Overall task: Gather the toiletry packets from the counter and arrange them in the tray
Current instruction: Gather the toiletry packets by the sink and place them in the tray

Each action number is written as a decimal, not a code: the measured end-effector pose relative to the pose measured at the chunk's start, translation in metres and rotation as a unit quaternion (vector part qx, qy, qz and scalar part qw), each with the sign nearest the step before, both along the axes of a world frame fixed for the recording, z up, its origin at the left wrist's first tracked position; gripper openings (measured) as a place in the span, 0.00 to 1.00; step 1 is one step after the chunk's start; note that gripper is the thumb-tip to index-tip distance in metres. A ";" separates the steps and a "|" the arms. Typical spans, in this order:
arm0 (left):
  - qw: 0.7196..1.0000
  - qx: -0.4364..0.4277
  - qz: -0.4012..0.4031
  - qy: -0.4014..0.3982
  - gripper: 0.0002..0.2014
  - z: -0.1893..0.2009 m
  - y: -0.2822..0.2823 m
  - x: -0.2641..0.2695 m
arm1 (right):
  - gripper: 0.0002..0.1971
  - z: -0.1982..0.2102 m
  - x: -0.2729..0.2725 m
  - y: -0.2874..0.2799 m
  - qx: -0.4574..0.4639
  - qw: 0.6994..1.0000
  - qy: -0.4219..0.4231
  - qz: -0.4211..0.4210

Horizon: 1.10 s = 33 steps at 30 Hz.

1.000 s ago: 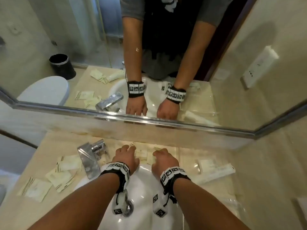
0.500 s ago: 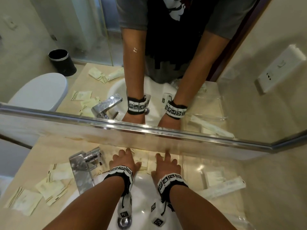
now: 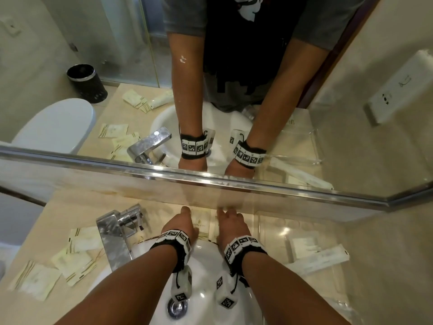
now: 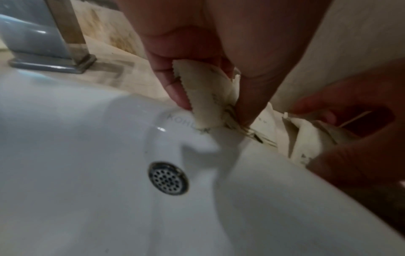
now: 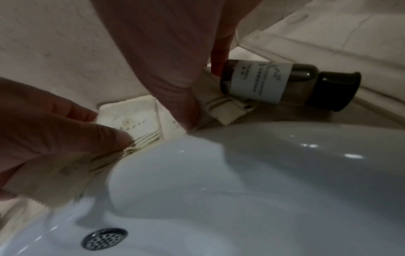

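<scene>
The sink point(image 4: 109, 121) bears the partly covered lettering "KOHL".

A wide mirror point(image 3: 70, 66) spans the wall, its chrome rail point(image 3: 210, 178) running across. In the reflection sit a black waste bin point(image 3: 86, 83), a white toilet lid point(image 3: 54, 125) and a glass shower partition point(image 3: 131, 38). Beige tiled walls point(image 3: 398, 242) meet at the right, with a white socket plate point(image 3: 398, 90) reflected.

Both forearms reach forward side by side; left grip point(image 3: 181, 222) and right grip point(image 3: 230, 222) pinch, fingers curled.
</scene>
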<state>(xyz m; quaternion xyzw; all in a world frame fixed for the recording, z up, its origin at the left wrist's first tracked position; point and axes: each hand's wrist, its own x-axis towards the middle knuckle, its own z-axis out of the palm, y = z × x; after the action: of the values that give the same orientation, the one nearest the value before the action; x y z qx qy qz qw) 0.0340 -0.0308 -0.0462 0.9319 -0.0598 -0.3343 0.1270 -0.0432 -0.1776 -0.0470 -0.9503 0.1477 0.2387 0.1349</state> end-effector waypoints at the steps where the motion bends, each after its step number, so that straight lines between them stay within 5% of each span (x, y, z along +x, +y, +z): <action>1: 1.000 -0.005 0.003 -0.001 0.27 0.001 0.001 0.000 | 0.44 0.000 0.002 0.000 -0.003 1.000 0.004 -0.002; 5: 1.000 -0.025 0.007 -0.006 0.27 0.005 0.003 -0.003 | 0.26 0.004 0.007 -0.004 -0.012 1.000 0.017 0.004; 11: 0.998 -0.061 0.005 -0.007 0.28 0.009 0.005 -0.004 | 0.19 0.003 0.005 -0.007 0.039 0.997 -0.059 -0.036; 20: 0.967 -0.205 0.149 0.029 0.22 0.013 0.009 -0.008 | 0.23 0.030 0.013 0.017 0.173 0.965 -0.192 -0.041; 25: 0.934 -0.299 0.185 0.059 0.13 0.029 0.012 -0.010 | 0.29 0.045 0.017 0.028 0.135 0.975 -0.173 -0.022; 33: 0.854 -0.407 0.282 0.161 0.24 0.022 0.021 -0.015 | 0.32 0.061 0.005 0.046 0.151 0.976 -0.156 -0.003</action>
<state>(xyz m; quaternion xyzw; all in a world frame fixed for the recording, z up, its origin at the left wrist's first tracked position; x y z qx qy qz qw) 0.0193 -0.0103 -0.0247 0.7068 0.0962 -0.3750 0.5921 -0.0383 -0.1315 0.0143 -0.9441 0.0895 0.1072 0.2987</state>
